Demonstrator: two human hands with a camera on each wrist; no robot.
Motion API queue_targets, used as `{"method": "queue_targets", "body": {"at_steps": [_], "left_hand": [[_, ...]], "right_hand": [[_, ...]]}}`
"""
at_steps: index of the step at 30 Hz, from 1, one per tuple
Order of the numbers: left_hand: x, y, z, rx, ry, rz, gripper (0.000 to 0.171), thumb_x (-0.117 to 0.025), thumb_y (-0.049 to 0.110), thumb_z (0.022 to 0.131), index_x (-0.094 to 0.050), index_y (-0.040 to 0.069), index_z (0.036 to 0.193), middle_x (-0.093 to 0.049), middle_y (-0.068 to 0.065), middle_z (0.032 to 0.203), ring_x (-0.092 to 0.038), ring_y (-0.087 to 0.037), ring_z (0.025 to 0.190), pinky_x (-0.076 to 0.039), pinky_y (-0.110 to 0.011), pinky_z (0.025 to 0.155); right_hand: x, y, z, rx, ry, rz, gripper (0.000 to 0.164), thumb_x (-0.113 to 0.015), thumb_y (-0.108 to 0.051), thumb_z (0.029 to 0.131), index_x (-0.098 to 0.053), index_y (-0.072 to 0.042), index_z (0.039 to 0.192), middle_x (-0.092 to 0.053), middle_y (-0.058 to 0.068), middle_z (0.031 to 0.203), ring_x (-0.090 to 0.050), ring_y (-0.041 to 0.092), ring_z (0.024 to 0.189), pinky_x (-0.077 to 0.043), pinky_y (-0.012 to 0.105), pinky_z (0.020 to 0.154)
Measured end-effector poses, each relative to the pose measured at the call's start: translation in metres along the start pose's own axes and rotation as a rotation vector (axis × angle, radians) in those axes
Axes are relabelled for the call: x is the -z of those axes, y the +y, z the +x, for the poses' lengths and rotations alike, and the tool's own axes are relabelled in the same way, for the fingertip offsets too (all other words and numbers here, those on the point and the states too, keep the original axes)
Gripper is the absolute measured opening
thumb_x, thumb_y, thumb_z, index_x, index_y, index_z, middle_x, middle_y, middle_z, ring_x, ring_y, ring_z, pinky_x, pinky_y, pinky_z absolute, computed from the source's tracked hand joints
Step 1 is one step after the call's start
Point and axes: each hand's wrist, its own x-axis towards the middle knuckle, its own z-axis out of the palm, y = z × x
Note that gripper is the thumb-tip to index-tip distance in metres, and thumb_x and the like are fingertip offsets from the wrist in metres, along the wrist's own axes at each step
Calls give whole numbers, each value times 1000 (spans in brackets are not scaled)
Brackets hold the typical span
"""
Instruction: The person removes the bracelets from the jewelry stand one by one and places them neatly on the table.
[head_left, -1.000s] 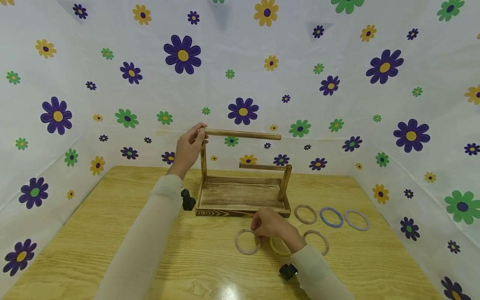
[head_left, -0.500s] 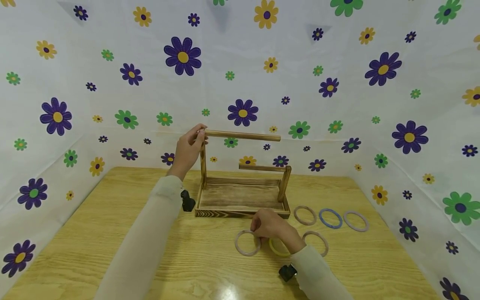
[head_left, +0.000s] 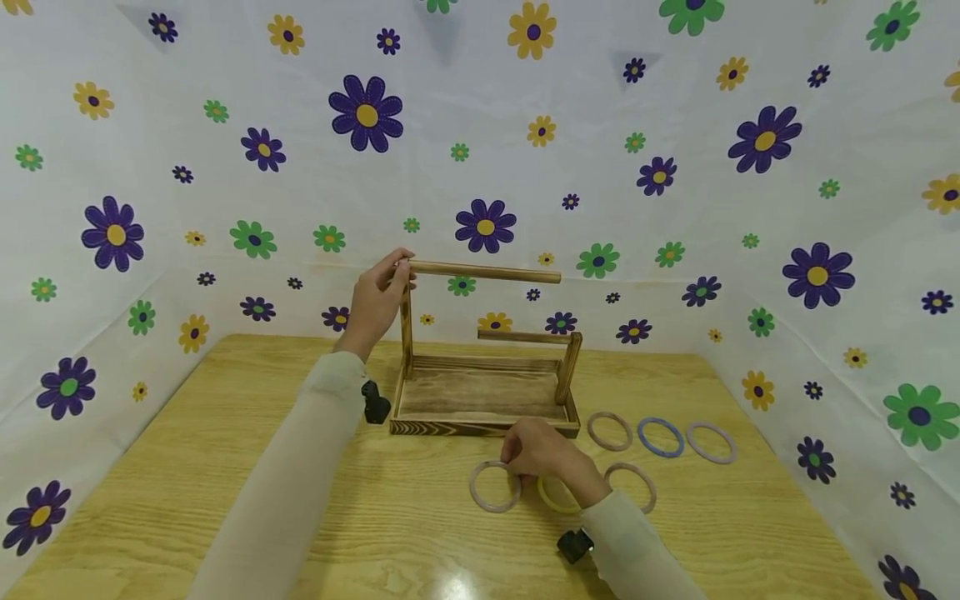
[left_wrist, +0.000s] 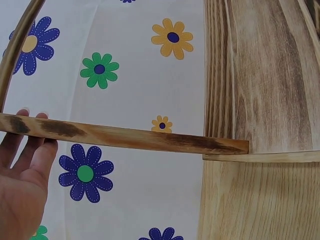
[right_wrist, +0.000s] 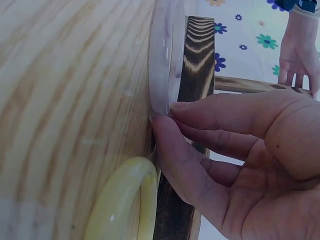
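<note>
A brown wooden bangle stand (head_left: pixel 450 428) with a tray base stands on the table. My left hand (head_left: pixel 375 300) holds the top of its tall left post (left_wrist: pixel 125 136), where the upper bar (head_left: pixel 487 272) begins; in the left wrist view the fingers reach behind the post. In front of the tray, my right hand (head_left: pixel 546 452) pinches the edge of a pale, whitish bangle (right_wrist: pixel 162 65) between thumb and fingertips. That bangle lies close over the table in the head view. Partly under the right hand is a yellow bangle (right_wrist: pixel 117 202).
To the right lie a brownish bangle (head_left: pixel 591 433), a blue bangle (head_left: pixel 662 454), a pale lilac bangle (head_left: pixel 712 460) and another brownish bangle (head_left: pixel 654 492). A shorter bar (head_left: pixel 525 336) extends left from the stand's right post (head_left: pixel 569 371). Flower-patterned cloth (head_left: pixel 420 167) surrounds the wooden table (head_left: pixel 405 533).
</note>
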Motion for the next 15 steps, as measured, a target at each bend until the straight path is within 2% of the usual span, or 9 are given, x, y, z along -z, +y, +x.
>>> {"method": "queue_targets", "body": {"at_steps": [7,15], "left_hand": [[-1,1,-2,8,1,3,39,-43,26,113,-57,12,146,-65,-22,121,-67,-39,117,-55,-50,105],[0,8,-4,-9,7,24,38,-43,22,112,-57,10,146,-66,-20,119,-69,-35,114,-56,-47,104]], "right_hand": [[0,0,-1,13,-2,-5,6,-71,9,86,-73,3,84,-70,7,73,-66,18,57,-59,30,53],[1,1,0,9,-9,5,8,-71,9,87,-73,1,84,-70,8,73,-67,18,57,-59,32,54]]}}
